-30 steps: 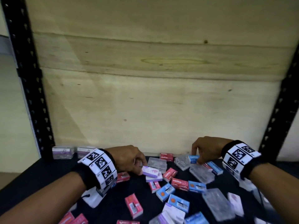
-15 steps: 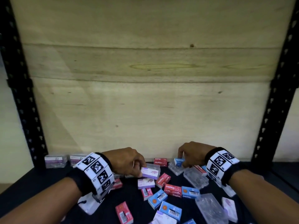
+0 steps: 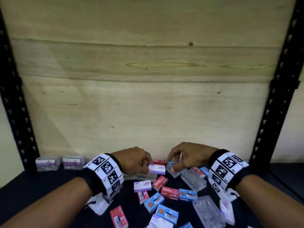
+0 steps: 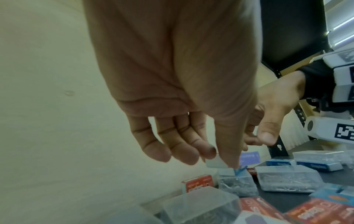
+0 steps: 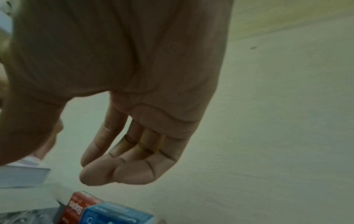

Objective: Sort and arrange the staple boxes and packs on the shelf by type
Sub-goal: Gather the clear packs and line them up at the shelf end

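Small staple boxes lie jumbled on the black shelf [image 3: 32, 186]: red ones [image 3: 170, 192], blue ones [image 3: 188, 194] and a purple-white one [image 3: 142, 185]. Clear plastic packs [image 3: 194, 180] lie among them. My left hand [image 3: 146, 165] pinches a purple-white box [image 3: 158, 169] between thumb and fingers, just above the pile. In the left wrist view only a pale corner of that box [image 4: 215, 163] shows under my thumb. My right hand [image 3: 171, 164] hovers close to its right over a blue box [image 3: 171, 162]. Its fingers are loosely bent and hold nothing.
Two clear packs with purple labels [image 3: 47, 163] [image 3: 73, 162] stand side by side at the back left. A plywood wall [image 3: 148, 104] closes the back, and black perforated uprights [image 3: 14, 104] [image 3: 276, 104] stand on both sides. The shelf's left part shows bare surface.
My left hand closed on the purple-white box and holds it slightly raised. My right hand came off the blue box it was touching and moved towards the left hand.
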`<state>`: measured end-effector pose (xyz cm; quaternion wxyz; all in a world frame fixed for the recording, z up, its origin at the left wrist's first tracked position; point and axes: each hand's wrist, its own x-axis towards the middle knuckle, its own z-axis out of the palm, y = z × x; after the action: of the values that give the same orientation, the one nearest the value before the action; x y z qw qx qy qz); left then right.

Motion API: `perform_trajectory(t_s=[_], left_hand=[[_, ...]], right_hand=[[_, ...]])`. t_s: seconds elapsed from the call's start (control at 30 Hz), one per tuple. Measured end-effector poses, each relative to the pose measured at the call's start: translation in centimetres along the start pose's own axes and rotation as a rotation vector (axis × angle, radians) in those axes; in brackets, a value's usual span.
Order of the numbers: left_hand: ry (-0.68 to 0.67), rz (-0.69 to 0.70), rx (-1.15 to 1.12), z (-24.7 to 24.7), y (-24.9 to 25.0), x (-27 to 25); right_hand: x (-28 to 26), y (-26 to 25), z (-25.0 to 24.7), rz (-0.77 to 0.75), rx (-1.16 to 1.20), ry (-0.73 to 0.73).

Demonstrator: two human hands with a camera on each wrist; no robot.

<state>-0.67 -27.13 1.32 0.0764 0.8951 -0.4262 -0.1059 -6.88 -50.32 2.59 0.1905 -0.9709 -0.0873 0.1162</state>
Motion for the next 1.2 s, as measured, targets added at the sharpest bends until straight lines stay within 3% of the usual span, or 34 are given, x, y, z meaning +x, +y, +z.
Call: perform_trajectory(t_s=[0.43,0.63,0.8,1.1,1.2], left_hand=[[0.088,0.083,-0.012,0.7,4.3,3.6],[-0.007,-0.010,0.117,0.6,1.5,3.3],[-0.080,-0.078,0.082,0.7,-1.1,2.8],[-0.112,-0.063,0.049,1.0,-2.1,3.1],[-0.105,-0.066,0.031,1.0,-2.3,3.0]], right_hand=[[-3.0,2.8,-0.7,0.093,-0.092,0.087],[-6.0,8.8,-1.8,0.346,-0.178,0.164],[-7.9,12.9,-1.6,0.515,-0.134,0.164],[-7.4,13.8,-1.8,0.585,-0.199,0.072],[-6.0,12.1,-2.3,0.521,-0.195,0.118]])
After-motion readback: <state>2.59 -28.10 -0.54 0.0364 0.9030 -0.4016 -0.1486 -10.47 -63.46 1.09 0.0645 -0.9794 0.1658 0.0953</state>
